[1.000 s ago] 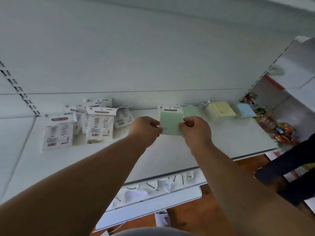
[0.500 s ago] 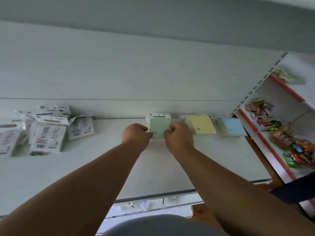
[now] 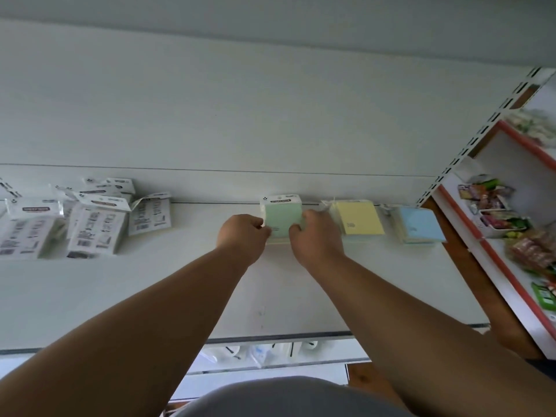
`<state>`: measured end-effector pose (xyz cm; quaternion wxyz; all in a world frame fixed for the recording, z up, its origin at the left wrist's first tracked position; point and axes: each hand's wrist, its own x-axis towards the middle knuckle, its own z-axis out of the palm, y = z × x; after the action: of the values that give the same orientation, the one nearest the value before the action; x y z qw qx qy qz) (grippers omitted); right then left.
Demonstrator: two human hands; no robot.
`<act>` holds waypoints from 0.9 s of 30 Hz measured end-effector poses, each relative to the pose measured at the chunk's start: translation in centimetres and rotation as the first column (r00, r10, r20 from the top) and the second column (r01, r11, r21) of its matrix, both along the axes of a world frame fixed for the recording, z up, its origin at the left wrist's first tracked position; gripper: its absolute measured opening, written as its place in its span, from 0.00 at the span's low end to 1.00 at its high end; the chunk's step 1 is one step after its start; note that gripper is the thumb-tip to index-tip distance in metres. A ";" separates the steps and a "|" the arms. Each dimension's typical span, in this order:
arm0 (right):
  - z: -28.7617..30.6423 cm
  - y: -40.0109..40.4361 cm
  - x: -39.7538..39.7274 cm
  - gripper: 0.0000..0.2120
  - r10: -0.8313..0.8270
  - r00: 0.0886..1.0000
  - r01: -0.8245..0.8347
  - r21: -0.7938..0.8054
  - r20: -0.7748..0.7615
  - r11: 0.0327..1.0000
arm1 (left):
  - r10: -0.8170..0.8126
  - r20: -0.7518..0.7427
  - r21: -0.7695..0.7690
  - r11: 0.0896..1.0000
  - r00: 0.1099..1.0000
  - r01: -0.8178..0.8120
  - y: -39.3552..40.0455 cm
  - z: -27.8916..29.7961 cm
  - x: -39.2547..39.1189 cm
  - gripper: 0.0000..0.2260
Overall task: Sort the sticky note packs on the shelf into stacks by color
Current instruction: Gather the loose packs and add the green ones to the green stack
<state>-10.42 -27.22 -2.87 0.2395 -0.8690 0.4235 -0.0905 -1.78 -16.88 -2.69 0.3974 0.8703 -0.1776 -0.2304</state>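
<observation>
A green sticky note pack [image 3: 283,217] lies on top of the green stack at the back of the white shelf [image 3: 270,296]. My left hand [image 3: 240,236] pinches its left edge and my right hand [image 3: 316,237] pinches its right edge, both with curled fingers. To the right lie a yellow stack [image 3: 359,218] and a blue stack [image 3: 421,225]. At the far left, several unsorted packs [image 3: 90,221] lie jumbled with their printed backs up.
The shelf's back panel [image 3: 240,130] rises right behind the stacks. A neighbouring shelf unit with red edges [image 3: 496,260] holds snack packets [image 3: 505,212] on the right. A lower shelf with white goods [image 3: 270,353] shows below the front edge.
Both hands carried the green pack forward and set it down on the green stack by the back panel. The camera view shifted right and down.
</observation>
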 end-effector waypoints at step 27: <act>-1.2 29.6 20.9 0.17 -0.327 0.916 0.167 0.519 0.233 0.838 | -0.208 0.035 0.044 0.977 0.977 0.207 32.0 -0.1 17.0 0.25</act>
<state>10.49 2.42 -4.04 0.5010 -0.6917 0.4988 -0.1473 15.26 15.09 -2.83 0.3502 0.8591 -0.2707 -0.2570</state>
